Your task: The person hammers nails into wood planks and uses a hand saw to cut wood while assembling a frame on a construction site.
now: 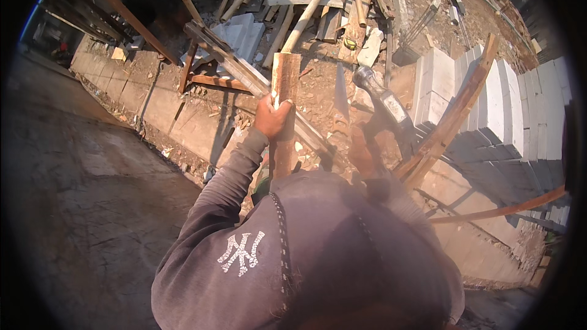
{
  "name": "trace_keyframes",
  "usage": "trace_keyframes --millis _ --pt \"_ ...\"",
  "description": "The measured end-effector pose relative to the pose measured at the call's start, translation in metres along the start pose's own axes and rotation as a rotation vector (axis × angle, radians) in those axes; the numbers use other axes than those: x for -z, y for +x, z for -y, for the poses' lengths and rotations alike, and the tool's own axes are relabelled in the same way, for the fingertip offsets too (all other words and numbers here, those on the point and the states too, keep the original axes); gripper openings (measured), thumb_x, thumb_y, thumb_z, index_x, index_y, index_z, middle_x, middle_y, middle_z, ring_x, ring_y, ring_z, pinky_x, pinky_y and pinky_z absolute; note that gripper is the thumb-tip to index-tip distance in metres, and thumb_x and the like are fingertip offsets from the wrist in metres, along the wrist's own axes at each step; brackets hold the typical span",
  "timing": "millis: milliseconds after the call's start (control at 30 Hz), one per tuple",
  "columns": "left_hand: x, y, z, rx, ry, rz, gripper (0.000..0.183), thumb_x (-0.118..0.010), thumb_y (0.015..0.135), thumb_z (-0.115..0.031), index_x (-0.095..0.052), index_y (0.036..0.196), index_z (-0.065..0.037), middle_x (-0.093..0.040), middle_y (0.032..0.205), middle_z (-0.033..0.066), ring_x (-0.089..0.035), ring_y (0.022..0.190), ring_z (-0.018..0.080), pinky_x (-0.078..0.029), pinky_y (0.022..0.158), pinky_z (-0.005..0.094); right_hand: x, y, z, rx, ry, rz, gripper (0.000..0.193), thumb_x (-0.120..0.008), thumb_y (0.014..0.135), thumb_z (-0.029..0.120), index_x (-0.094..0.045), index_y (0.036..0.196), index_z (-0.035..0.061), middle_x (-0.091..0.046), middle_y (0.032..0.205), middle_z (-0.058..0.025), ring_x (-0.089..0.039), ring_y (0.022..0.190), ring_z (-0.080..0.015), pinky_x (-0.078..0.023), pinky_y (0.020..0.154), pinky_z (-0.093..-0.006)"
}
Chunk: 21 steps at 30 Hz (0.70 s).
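Observation:
My left hand is closed around an upright wooden board, its thumb and fingers wrapped on the edge. A hammer with a round metal face is raised to the right of the board, apart from it. My right hand, blurred and in shadow below the hammer, appears closed on it; the separate fingers do not show. Between board and hammer stands a thin grey pointed blade shape, too smeared to name. The board's lower end is hidden by my grey sleeve and body.
Slanted timber crosses behind the board. Ahead lie a bamboo pole, scrap planks and a yellow-green tape measure. Pale blocks are stacked at the right, with a brown plank leaning before them. Pavement stretches left.

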State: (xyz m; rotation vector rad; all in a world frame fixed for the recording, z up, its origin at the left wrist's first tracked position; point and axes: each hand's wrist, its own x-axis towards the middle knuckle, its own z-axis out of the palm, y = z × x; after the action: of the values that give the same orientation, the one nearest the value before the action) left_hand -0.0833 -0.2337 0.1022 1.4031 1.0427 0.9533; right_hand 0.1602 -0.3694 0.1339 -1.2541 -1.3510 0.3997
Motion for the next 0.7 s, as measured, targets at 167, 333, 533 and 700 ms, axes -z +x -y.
trace_keyframes --millis 167,333,533,700 --pt "0.013 -0.007 0.009 0.019 0.098 -0.064 0.023 -0.067 0.096 -0.017 -0.068 0.108 0.002 -0.070 0.090 0.0021 -0.062 0.078 0.0103 -0.053 0.071 0.0302 -0.008 0.017 -0.010 -0.425 -0.301 0.312 0.033 -0.062 0.107 0.030 -0.069 0.108 -0.0024 -0.071 0.095 -0.0213 -0.068 0.086 -0.0322 -0.050 0.072 -0.0411" --pt "0.035 -0.022 -0.037 -0.061 -0.044 -0.001 0.029 -0.069 0.091 -0.014 -0.069 0.115 0.003 -0.071 0.104 0.0092 -0.066 0.094 0.0173 -0.054 0.087 0.0348 0.009 -0.002 -0.030 -0.212 -0.196 0.128 0.034 -0.066 0.106 0.027 -0.059 0.084 0.0014 -0.049 0.068 -0.0035 -0.045 0.063 -0.0124 -0.040 0.058 -0.0349" --pt "0.064 -0.046 -0.061 -0.529 0.536 -0.077 0.048 -0.080 0.078 -0.016 -0.072 0.123 -0.002 -0.070 0.120 0.0152 -0.062 0.109 0.0334 -0.050 0.098 0.0422 0.026 -0.038 -0.006 -0.628 -0.014 0.201 0.034 -0.070 0.103 0.026 -0.058 0.078 0.0061 -0.047 0.070 0.0077 -0.041 0.065 -0.0042 -0.034 0.055 -0.0281" --pt "0.075 -0.062 -0.052 -0.664 0.720 -0.139 0.050 -0.089 0.076 -0.026 -0.076 0.123 -0.016 -0.073 0.123 0.0019 -0.058 0.109 0.0279 -0.046 0.098 0.0403 0.023 -0.094 -0.015 -0.949 0.013 0.207 0.031 -0.071 0.101 0.026 -0.061 0.079 0.0066 -0.047 0.068 0.0080 -0.038 0.061 -0.0037 -0.032 0.053 -0.0286"
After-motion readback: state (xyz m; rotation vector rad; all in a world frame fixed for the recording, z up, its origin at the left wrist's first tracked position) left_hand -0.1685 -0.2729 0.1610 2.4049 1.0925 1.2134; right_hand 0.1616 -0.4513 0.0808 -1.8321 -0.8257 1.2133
